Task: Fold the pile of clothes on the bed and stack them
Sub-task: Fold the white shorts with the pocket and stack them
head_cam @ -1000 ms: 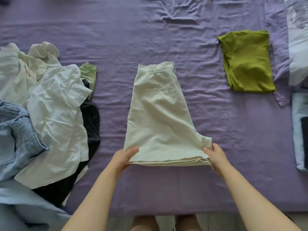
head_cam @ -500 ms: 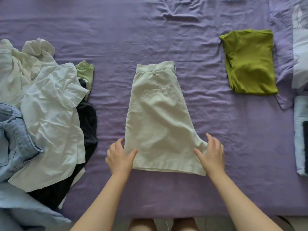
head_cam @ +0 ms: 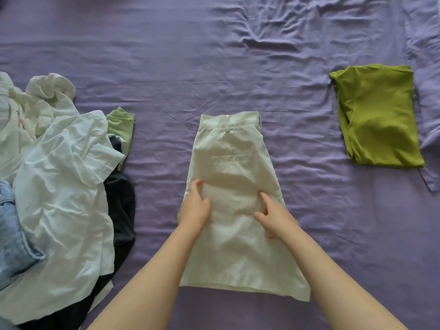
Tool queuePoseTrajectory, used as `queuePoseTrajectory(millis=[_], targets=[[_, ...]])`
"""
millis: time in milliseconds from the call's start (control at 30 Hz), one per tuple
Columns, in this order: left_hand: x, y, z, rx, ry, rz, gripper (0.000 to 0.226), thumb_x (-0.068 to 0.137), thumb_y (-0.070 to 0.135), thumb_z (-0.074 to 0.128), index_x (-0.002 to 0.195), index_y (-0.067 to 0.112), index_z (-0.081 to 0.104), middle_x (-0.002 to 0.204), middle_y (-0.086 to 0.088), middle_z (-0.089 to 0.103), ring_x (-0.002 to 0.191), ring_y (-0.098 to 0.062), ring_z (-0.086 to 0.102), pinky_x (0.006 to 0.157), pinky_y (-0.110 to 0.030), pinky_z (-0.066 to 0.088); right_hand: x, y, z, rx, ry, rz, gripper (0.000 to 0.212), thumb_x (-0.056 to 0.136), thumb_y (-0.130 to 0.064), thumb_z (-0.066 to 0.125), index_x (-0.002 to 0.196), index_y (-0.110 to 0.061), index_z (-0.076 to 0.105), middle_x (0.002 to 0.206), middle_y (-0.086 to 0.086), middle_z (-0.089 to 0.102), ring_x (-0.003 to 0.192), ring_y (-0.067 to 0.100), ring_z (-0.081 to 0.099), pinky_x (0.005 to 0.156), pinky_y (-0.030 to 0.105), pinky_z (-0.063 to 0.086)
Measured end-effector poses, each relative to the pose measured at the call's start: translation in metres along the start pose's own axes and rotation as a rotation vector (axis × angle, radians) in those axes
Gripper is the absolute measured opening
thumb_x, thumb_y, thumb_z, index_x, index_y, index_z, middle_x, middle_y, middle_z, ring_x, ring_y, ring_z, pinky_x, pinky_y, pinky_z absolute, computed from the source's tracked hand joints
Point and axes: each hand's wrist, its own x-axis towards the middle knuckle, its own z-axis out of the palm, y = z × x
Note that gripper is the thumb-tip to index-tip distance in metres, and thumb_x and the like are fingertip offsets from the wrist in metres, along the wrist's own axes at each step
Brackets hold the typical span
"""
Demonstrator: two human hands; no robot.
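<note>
Cream shorts (head_cam: 234,198) lie flat mid-bed (head_cam: 166,55), halved lengthwise, ready for the cross fold.

Unfolded pile (head_cam: 54,182) sits at the bed's left edge, 1 folded green top (head_cam: 378,115) near the right. Left hand (head_cam: 194,208) and right hand (head_cam: 276,216) rest flat and ungripping on the shorts' middle; smoothing outward first should keep the fold crisp.

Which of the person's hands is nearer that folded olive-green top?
Right. The right hand rests on the cream shorts, on the side toward the folded olive-green top; the left hand lies farther away.

No text, label, brand, number or sign is readable on anything in view.
</note>
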Motion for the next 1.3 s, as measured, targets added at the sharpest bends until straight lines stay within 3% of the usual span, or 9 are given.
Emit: queuePoseTrajectory(millis=[133,267,367,567,700,900,1000,1167,1300], targets=[[0.009,0.011,0.000,0.400,0.242,0.337,0.058,0.092,0.013,0.044,0.147,0.025,0.031,0.144,-0.007,0.038,0.128,-0.027,0.037,0.099,-0.038,0.034,0.012,-0.023,0.002,-0.256,0.520,-0.339,0.048,0.094,-0.025,0.051,0.142,-0.020,0.043,0.143,0.008,0.042,0.130,0.030,0.037,0.097,0.042,0.039],[0.039,0.019,0.012,0.696,0.145,0.549,0.061,0.101,0.037,0.032,0.151,0.035,-0.003,0.160,-0.003,-0.015,0.146,-0.023,-0.021,0.114,-0.043,-0.016,0.048,-0.034,-0.008,-0.575,0.334,-0.424,0.059,0.099,-0.050,0.029,0.152,-0.036,0.005,0.160,-0.001,-0.012,0.146,0.029,-0.017,0.115,0.053,-0.005],[0.062,0.009,0.013,0.789,0.028,0.523,0.065,0.098,0.056,0.019,0.141,0.036,-0.024,0.158,-0.003,-0.023,0.145,-0.023,-0.022,0.113,-0.048,-0.018,0.071,-0.025,-0.014,-0.674,0.184,-0.323,0.066,0.096,-0.062,0.018,0.148,-0.040,-0.016,0.156,-0.012,-0.025,0.142,0.029,-0.027,0.113,0.060,-0.011],[0.068,0.031,-0.010,0.406,0.167,0.586,0.047,0.093,0.042,0.054,0.137,0.028,0.047,0.155,-0.008,0.019,0.142,-0.028,0.014,0.115,-0.047,0.021,0.072,-0.053,-0.040,-0.145,0.448,-0.462,0.047,0.092,-0.037,0.059,0.135,-0.020,0.050,0.147,0.008,0.032,0.138,0.032,0.027,0.111,0.036,0.022],[0.086,0.070,-0.032,-0.105,0.207,0.326,0.063,0.085,0.028,0.069,0.140,0.015,0.040,0.150,-0.012,0.018,0.135,-0.026,0.028,0.109,-0.030,0.027,0.088,-0.087,-0.067,0.333,0.400,-0.333,0.073,0.085,-0.025,0.070,0.146,-0.012,0.030,0.152,0.013,0.018,0.135,0.021,0.032,0.100,0.011,0.020],[0.097,0.104,-0.058,-0.537,0.004,0.053,0.058,0.083,0.042,0.070,0.128,0.013,0.048,0.128,-0.005,0.054,0.114,-0.023,0.054,0.098,-0.035,0.044,0.097,-0.103,-0.093,0.695,0.246,-0.161,0.079,0.084,-0.041,0.069,0.147,-0.014,0.030,0.133,0.009,0.054,0.117,0.022,0.056,0.103,0.039,0.043],[0.080,0.109,-0.071,-0.516,0.023,0.198,0.035,0.083,0.048,0.067,0.089,0.013,0.064,0.093,-0.004,0.069,0.091,-0.026,0.065,0.084,-0.041,0.051,0.079,-0.104,-0.103,0.645,0.301,-0.250,0.051,0.080,-0.050,0.069,0.112,-0.011,0.061,0.100,0.001,0.067,0.092,0.018,0.064,0.089,0.043,0.052],[0.029,0.111,-0.100,-0.061,0.225,0.382,0.055,0.086,0.064,0.050,0.059,0.017,0.041,0.054,0.007,0.043,0.056,-0.015,0.044,0.053,-0.032,0.031,0.020,-0.100,-0.109,0.582,0.442,-0.342,0.061,0.082,-0.055,0.063,0.089,0.005,0.056,0.073,0.003,0.053,0.070,0.016,0.047,0.065,0.037,0.041],[-0.031,0.087,-0.101,-0.077,0.120,0.413,0.050,0.090,0.064,0.041,0.068,0.021,0.053,0.058,0.006,0.048,0.051,-0.016,0.055,0.056,-0.037,0.043,-0.045,-0.088,-0.091,0.727,0.386,-0.349,0.045,0.090,-0.053,0.050,0.081,-0.010,0.059,0.068,-0.004,0.051,0.064,0.012,0.049,0.053,0.029,0.051]])
